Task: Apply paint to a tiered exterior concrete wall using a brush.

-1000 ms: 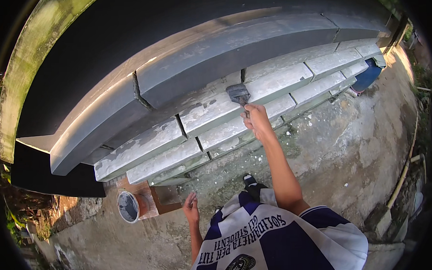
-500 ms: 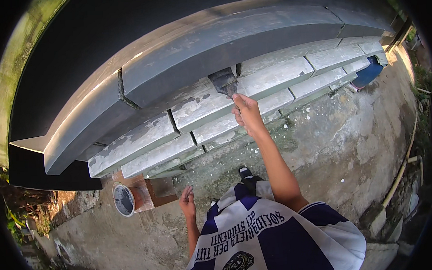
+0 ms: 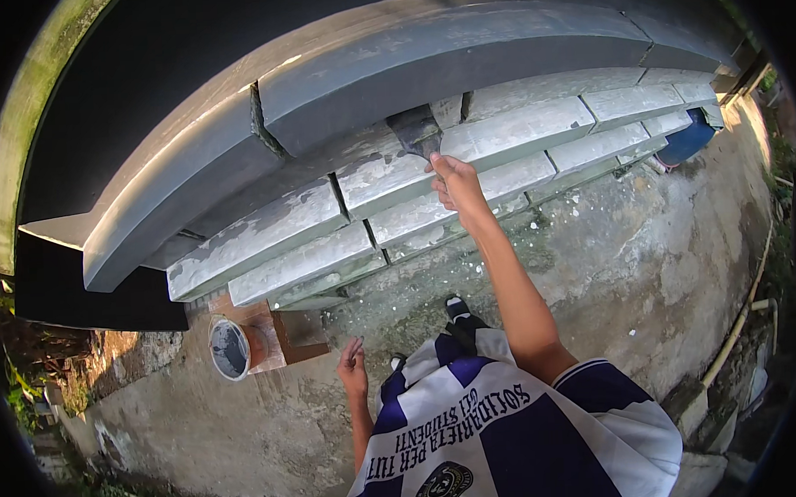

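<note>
My right hand (image 3: 456,188) is closed round the handle of a wide, dark paintbrush (image 3: 418,132). The brush's broad end meets the pale, patchily grey blocks (image 3: 381,171) just under a smooth, dark grey ledge (image 3: 453,77). My fingers cover most of the handle. Lower down, my left hand (image 3: 352,366) hangs beside my body with nothing in it, its fingers loosely apart. To its left is a small bucket (image 3: 257,345) with dark grey paint inside, standing by a brown cardboard piece (image 3: 300,343).
Stepped rows of pale blocks with dark gaps (image 3: 454,215) run below the ledge. The stained concrete ground (image 3: 612,266) is specked with white bits. A blue container (image 3: 686,140) sits at the far right end. A pale pipe (image 3: 731,345) lies along the right edge.
The view has shifted a little, so the ledge sits slightly higher and farther right. My right hand with the paintbrush has moved slightly up the picture, staying against the blocks.
</note>
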The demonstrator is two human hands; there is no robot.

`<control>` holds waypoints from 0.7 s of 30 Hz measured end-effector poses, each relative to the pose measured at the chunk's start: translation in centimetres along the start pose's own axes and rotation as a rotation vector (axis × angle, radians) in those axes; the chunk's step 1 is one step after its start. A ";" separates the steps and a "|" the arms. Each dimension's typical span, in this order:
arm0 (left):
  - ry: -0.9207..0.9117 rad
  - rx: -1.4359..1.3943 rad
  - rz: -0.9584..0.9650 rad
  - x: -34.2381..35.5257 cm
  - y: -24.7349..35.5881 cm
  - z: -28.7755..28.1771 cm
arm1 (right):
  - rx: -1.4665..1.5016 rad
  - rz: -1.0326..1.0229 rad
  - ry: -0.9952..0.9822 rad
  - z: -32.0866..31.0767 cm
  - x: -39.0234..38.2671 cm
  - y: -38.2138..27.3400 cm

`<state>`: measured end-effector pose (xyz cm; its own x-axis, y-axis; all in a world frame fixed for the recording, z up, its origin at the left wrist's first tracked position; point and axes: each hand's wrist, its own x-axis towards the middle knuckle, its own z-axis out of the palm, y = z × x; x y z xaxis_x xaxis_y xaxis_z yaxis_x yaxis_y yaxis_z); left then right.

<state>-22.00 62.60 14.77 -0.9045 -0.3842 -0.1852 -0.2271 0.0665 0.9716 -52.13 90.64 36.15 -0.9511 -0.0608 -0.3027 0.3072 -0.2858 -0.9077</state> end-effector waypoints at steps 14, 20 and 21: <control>-0.021 -0.022 -0.035 -2.6 -1.9 -5.8 | -0.042 -0.363 -0.007 6.6 -1.6 2.4; 0.082 -0.086 -0.033 -3.2 -3.6 -9.6 | -0.753 -0.620 0.650 8.4 -2.9 3.3; 0.085 -0.090 -0.020 -3.3 -4.0 -10.1 | -0.756 -0.625 0.655 9.1 -2.9 3.4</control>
<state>-14.43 54.35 12.98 -0.8654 -0.4614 -0.1954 -0.2083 -0.0234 0.9778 -48.58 81.14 36.56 -0.8127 0.4546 0.3644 -0.0566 0.5608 -0.8260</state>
